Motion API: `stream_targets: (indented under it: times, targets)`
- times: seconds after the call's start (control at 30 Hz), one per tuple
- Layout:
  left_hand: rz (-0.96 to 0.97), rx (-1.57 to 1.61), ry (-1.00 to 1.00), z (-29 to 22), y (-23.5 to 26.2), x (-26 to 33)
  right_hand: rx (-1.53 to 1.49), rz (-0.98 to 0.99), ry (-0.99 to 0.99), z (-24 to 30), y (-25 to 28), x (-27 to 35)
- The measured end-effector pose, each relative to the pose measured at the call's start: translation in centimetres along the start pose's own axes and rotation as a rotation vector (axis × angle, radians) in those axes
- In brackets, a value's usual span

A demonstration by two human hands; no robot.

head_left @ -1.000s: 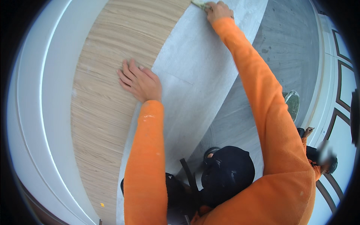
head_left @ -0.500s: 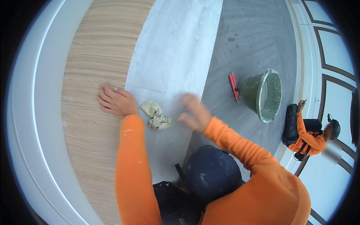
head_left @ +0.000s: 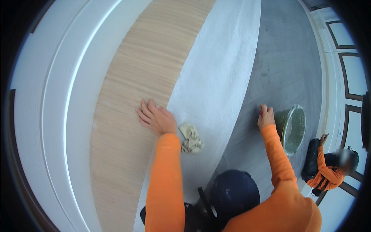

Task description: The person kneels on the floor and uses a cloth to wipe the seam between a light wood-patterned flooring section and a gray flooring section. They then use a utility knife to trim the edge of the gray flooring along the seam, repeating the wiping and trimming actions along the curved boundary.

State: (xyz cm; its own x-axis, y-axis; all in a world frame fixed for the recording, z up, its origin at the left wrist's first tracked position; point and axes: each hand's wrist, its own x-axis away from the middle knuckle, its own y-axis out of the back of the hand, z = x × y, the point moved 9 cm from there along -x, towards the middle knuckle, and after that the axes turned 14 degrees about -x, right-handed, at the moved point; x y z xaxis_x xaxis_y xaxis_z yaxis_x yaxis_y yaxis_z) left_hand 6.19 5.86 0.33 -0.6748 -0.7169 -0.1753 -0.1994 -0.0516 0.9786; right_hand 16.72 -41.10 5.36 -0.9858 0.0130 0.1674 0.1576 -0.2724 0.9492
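Note:
My left hand point(head_left: 158, 118) lies flat with its fingers spread on the light wood-grain flooring point(head_left: 131, 154), near its edge with a pale whitish strip point(head_left: 216, 69). Beside that hand, a crumpled beige cloth point(head_left: 191, 139) rests on the whitish strip. Over on the grey floor to the right, my right hand point(head_left: 266, 117) is closed on a small red tool point(head_left: 261, 111). Mostly covered by the fingers, the tool's exact kind cannot be made out. A green bucket point(head_left: 281, 123), smeared at the rim, stands right next to this hand.
Bare grey floor point(head_left: 284, 73) runs along the right side. A white wall with moulding point(head_left: 73, 92) bounds the left. Another person in orange sleeves point(head_left: 328, 174) sits at the far right by a white panelled wall point(head_left: 351, 81). A dark blue rounded thing point(head_left: 234, 195) is between my arms.
My right hand has moved right, from above the whitish strip to the red tool beside the bucket, and closed on it. My left hand stays flat on the wood-grain flooring. The view has shifted.

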Motion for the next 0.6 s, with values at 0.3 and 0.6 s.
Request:
stream_targets:
  times: [0.3,0.6]
  targets:
    - [0.014,-0.016,0.014,-0.1,0.2,0.0,-1.555,0.179,-0.166,17.0,-0.4,-3.9]
    - [-0.007,0.001,0.023,0.0,0.1,0.0,-2.011,0.884,-0.552,25.5,-14.1,0.7]
